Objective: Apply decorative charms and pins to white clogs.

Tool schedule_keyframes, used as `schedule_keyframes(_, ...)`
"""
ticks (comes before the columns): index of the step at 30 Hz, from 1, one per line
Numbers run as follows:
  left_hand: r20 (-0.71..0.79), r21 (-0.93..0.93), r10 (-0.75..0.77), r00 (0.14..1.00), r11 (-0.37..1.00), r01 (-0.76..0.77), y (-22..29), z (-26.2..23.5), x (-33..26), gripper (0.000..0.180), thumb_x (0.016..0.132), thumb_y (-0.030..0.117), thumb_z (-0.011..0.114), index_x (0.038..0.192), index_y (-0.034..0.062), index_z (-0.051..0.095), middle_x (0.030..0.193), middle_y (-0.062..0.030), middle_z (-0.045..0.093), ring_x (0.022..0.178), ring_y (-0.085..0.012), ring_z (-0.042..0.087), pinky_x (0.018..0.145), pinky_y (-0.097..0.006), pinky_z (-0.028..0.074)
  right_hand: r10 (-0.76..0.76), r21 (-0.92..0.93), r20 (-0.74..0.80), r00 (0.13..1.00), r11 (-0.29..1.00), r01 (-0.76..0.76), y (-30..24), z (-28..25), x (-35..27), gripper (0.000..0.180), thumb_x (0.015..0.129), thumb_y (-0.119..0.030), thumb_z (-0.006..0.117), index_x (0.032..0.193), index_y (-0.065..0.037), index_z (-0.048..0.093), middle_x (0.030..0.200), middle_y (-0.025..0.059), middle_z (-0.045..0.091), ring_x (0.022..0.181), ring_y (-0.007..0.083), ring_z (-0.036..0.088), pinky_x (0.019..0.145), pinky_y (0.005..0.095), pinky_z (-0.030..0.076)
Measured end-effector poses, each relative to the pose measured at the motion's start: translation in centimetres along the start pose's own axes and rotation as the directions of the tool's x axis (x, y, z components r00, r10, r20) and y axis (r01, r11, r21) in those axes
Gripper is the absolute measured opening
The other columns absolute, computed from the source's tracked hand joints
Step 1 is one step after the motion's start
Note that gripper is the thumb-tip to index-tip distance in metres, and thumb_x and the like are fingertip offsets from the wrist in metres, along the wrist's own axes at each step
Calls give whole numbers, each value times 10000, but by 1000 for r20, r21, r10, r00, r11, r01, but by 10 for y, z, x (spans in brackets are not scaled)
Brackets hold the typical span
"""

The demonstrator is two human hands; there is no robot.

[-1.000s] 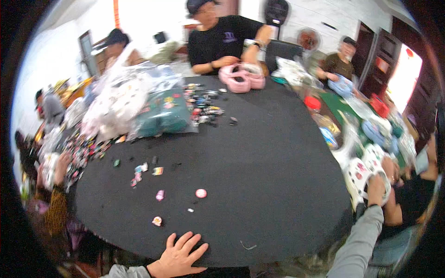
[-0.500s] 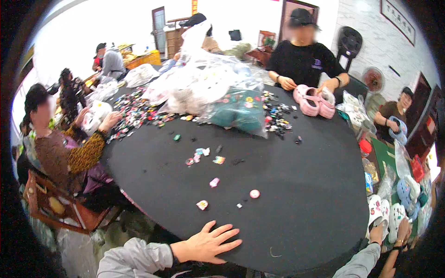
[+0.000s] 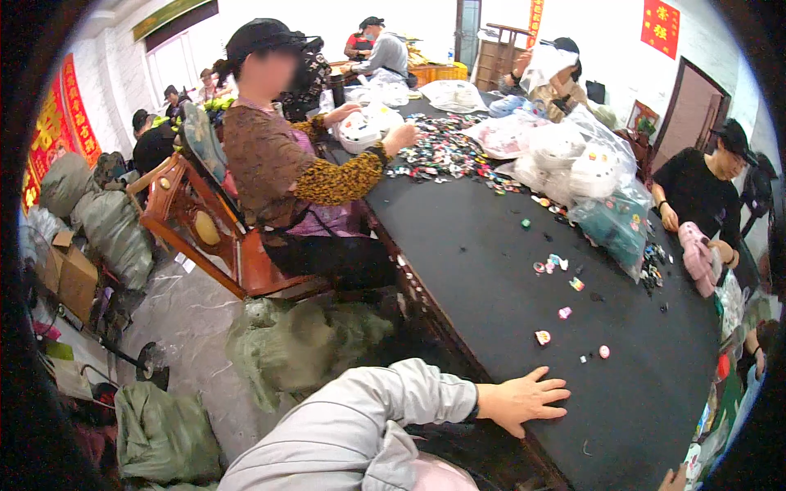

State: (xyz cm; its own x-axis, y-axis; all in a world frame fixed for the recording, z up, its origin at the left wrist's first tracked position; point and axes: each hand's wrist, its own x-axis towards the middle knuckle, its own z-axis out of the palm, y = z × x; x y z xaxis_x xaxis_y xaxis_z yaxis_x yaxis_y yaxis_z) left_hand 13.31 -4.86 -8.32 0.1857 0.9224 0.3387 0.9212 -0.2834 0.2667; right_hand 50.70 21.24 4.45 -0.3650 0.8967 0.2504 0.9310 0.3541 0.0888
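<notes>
My left hand lies flat on the black tabletop near its edge, fingers spread, holding nothing. Ahead of it a few small loose shoe charms are scattered: a round pink one, a red, white and yellow one and a pink one. At the lower right rim shows a sliver of a hand, apparently my right hand; its fingers are mostly cut off, so whether it holds anything is hidden.
Across the table a big heap of charms lies beside clear bags of white clogs and a teal bag. One person at left handles white clogs; another at right holds pink clogs. Green sacks lie on the floor.
The view has swung left, bringing the seated person, chair and floor sacks into fuller view. My left hand stays flat on the table. My right forearm and the white clogs have left the picture.
</notes>
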Motion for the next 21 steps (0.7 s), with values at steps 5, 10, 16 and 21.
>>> schedule_keyframes(5, -41, -79, 76, 996, 994, -79, 1, 14, 11, 774, 570, 378, 833, 1229, 93, 543, 1377, -205, 400, 1324, -376, 333, 1003, -623, 298, -308, 404, 133, 942, 885, 232, -123, -20, -66, 434, 958, -326, 516, 1232, 6, 578, 1223, 232, 591, 1118, 366, 565, 962, 427, 430)
schedule_keyframes(10, -328, -77, -42, 944, 997, 17, 3, -65, -53, 363, 650, 297, 756, 931, 103, 635, 995, -77, 618, 981, -278, 585, 826, -443, 470, -640, 429, -115, 760, 658, 619, -186, 22, -89, 335, 923, -247, 588, 1099, 33, 642, 1054, 223, 646, 984, 363, 604, 866, 426, 470)
schedule_keyframes(16, -718, 9, -594, 362, 513, 858, -25, -154, -296, 172, 819, 152, 610, 950, 81, 698, 940, -130, 679, 890, -310, 642, 781, -409, 518, -674, 444, -152, 723, 607, 659, -204, 24, -85, 313, 941, -250, 570, 1045, 31, 662, 1015, 214, 655, 955, 367, 607, 876, 428, 467)
schedule_keyframes(21, -643, -508, -602, -473, -127, 852, 26, -69, -564, 233, 877, 121, 556, 1040, 3, 672, 995, -153, 693, 898, -271, 662, 788, -363, 512, -643, 532, -121, 756, 601, 597, -215, 49, -75, 201, 928, -88, 527, 1030, 66, 605, 949, 166, 615, 882, 283, 589, 784, 376, 476)
